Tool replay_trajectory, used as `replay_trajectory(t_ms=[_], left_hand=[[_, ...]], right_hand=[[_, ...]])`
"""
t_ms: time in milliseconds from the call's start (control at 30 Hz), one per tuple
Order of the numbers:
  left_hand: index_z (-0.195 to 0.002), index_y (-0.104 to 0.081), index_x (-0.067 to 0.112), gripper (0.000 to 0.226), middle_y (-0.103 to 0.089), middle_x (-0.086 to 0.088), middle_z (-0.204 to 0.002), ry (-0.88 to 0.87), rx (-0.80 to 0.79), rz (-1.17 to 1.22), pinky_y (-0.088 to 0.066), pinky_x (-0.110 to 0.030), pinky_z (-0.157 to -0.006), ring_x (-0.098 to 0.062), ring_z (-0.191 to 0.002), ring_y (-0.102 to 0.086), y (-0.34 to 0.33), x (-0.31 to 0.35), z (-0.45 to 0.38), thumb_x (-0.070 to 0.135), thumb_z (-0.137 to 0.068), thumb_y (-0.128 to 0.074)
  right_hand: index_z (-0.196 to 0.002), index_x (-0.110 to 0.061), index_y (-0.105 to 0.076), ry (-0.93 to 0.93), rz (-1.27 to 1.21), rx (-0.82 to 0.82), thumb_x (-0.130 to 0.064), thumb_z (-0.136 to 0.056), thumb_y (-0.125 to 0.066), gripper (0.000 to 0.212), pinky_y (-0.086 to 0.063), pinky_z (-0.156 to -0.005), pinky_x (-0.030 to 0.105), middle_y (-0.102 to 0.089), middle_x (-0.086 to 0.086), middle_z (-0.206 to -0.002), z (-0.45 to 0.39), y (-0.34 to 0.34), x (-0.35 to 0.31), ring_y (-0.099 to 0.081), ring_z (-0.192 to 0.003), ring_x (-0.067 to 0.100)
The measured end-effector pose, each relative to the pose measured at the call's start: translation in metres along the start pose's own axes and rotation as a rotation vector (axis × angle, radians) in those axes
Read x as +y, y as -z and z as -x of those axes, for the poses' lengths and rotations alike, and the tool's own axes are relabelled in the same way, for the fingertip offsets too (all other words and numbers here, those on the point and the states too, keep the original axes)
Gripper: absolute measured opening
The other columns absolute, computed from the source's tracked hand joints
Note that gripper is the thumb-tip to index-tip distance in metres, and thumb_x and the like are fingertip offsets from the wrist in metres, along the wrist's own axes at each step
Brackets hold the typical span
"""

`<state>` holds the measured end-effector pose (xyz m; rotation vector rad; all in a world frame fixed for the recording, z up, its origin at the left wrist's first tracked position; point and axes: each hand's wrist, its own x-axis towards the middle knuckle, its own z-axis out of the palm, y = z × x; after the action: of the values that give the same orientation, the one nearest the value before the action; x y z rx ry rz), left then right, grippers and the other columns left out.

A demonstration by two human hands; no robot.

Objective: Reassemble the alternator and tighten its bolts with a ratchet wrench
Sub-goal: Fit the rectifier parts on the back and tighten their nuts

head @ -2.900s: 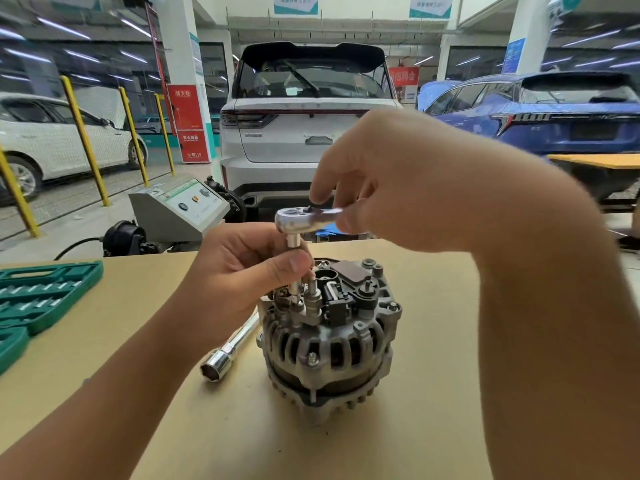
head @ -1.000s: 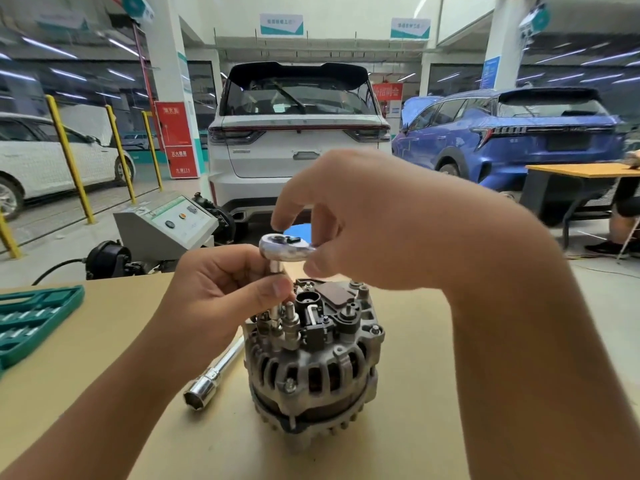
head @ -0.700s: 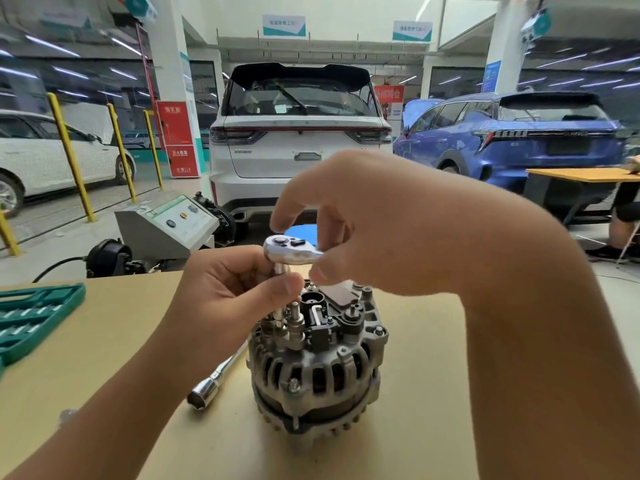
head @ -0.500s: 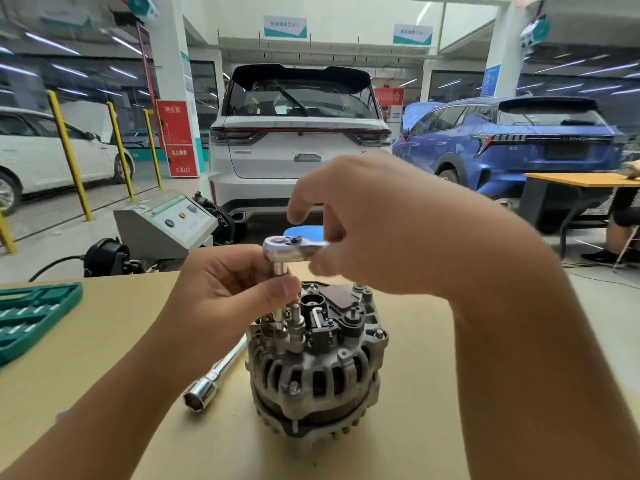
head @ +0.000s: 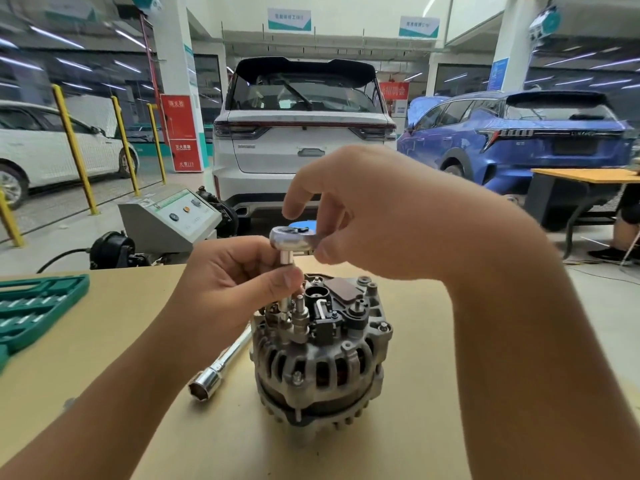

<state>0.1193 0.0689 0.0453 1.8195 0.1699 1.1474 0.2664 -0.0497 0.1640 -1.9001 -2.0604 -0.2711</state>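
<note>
**A:** Two hands work a ribbed grey cast-metal alternator (head: 320,355) standing mid-tabletop on the tan wooden table (head: 433,393). The left hand (head: 235,282) pinches the socket extension; the right hand (head: 377,216) grips the chrome ratchet wrench (head: 290,238) by its handle.

**B:** How would it handle?

**A:** Heavy and rigid, likely; best held by the ribbed housing, clear of the dark plastic top.

**B:** Anything hidden?

**A:** The wrench handle, inside the right palm, and the bolt, under the socket. A chrome tubular socket spanner (head: 221,365) lies just beside the alternator; a green tool case (head: 38,310) is cut off at the left edge.

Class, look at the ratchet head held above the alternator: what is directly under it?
Under the ratchet head a socket extension drops to the alternator. The left hand pinches it, hiding its middle; the bolt itself cannot be seen.
</note>
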Motion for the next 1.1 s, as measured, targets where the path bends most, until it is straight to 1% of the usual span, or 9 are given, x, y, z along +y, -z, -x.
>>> replay_trajectory(t_ms=[67,200,300,400,567,700,867,1033,1100], left_hand=[[-0.091,-0.079,0.013,0.042,-0.073,-0.009,-0.079,0.018,-0.022,0.020,-0.057,-0.032,-0.071,-0.026,-0.074,-0.067,0.002,0.002,-0.001,0.049,-0.073,-0.088],[-0.094,-0.080,0.014,0.041,-0.074,-0.015,-0.082,-0.012,-0.008,-0.012,-0.057,-0.035,-0.072,-0.027,-0.073,-0.067,-0.001,0.000,0.000,0.050,-0.075,-0.087],[-0.090,-0.081,0.017,0.037,-0.073,-0.007,-0.077,-0.001,-0.018,-0.003,-0.056,-0.032,-0.070,-0.024,-0.071,-0.065,-0.001,0.000,-0.001,0.051,-0.076,-0.086],[-0.089,-0.080,0.016,0.036,-0.072,-0.005,-0.077,-0.002,-0.026,0.013,-0.056,-0.029,-0.069,-0.023,-0.071,-0.066,0.000,0.000,-0.001,0.049,-0.076,-0.086],[-0.090,-0.080,0.017,0.029,-0.074,-0.005,-0.078,-0.007,-0.030,0.023,-0.054,-0.023,-0.068,-0.020,-0.072,-0.069,0.001,-0.001,0.000,0.043,-0.078,-0.086],[-0.089,-0.079,0.014,0.034,-0.074,-0.007,-0.078,0.027,-0.045,0.053,-0.053,-0.023,-0.067,-0.021,-0.073,-0.067,0.004,0.000,-0.002,0.046,-0.076,-0.086],[-0.093,-0.080,0.017,0.027,-0.075,-0.008,-0.080,-0.012,-0.064,0.027,-0.052,-0.020,-0.067,-0.020,-0.073,-0.068,0.004,0.000,-0.002,0.041,-0.080,-0.085],[-0.086,-0.080,0.017,0.013,-0.073,-0.008,-0.076,0.054,-0.041,0.063,-0.054,-0.023,-0.064,-0.022,-0.073,-0.071,0.005,0.000,-0.003,0.027,-0.079,-0.077],[-0.089,-0.081,0.020,0.012,-0.074,-0.007,-0.078,0.034,-0.068,0.036,-0.054,-0.022,-0.066,-0.021,-0.074,-0.071,0.005,0.002,-0.002,0.026,-0.080,-0.076]], right_hand=[[-0.115,-0.033,-0.067,-0.017,0.000,-0.011,-0.012,-0.090,-0.068,0.033,-0.058,-0.079,0.041,-0.063,-0.011,-0.096,0.002,0.000,-0.002,-0.062,-0.091,0.017],[-0.115,-0.043,-0.062,0.042,-0.011,0.010,-0.015,-0.084,-0.073,0.044,-0.051,-0.058,0.028,-0.055,-0.017,-0.081,0.009,0.003,-0.004,-0.056,-0.072,0.003],[-0.119,-0.042,-0.064,-0.006,-0.088,-0.002,-0.012,-0.087,-0.074,0.045,-0.052,-0.066,0.023,-0.059,-0.018,-0.092,0.005,0.004,0.003,-0.058,-0.080,0.002],[-0.121,-0.036,-0.064,-0.048,-0.029,0.010,-0.013,-0.090,-0.069,0.038,-0.055,-0.075,0.034,-0.063,-0.014,-0.100,0.003,0.001,0.003,-0.058,-0.089,0.011],[-0.108,-0.040,-0.066,-0.016,-0.070,0.020,-0.026,-0.081,-0.082,0.034,-0.045,-0.059,0.025,-0.056,-0.018,-0.082,0.007,0.007,0.007,-0.055,-0.072,0.002],[-0.113,-0.039,-0.066,-0.052,-0.063,-0.029,-0.030,-0.091,-0.074,0.025,-0.053,-0.079,0.036,-0.063,-0.014,-0.100,0.000,0.000,0.007,-0.061,-0.091,0.014],[-0.101,-0.041,-0.067,0.009,-0.034,0.000,-0.043,-0.080,-0.081,0.026,-0.038,-0.055,0.025,-0.048,-0.019,-0.072,0.010,0.007,0.004,-0.048,-0.065,-0.002],[-0.111,-0.039,-0.070,-0.032,-0.057,-0.028,-0.020,-0.092,-0.072,0.028,-0.048,-0.062,0.025,-0.057,-0.016,-0.091,0.000,-0.002,0.003,-0.057,-0.080,0.009],[-0.111,-0.038,-0.069,-0.018,0.003,-0.020,-0.029,-0.090,-0.073,0.023,-0.049,-0.062,0.025,-0.055,-0.016,-0.084,0.001,-0.002,0.000,-0.055,-0.075,0.006]])
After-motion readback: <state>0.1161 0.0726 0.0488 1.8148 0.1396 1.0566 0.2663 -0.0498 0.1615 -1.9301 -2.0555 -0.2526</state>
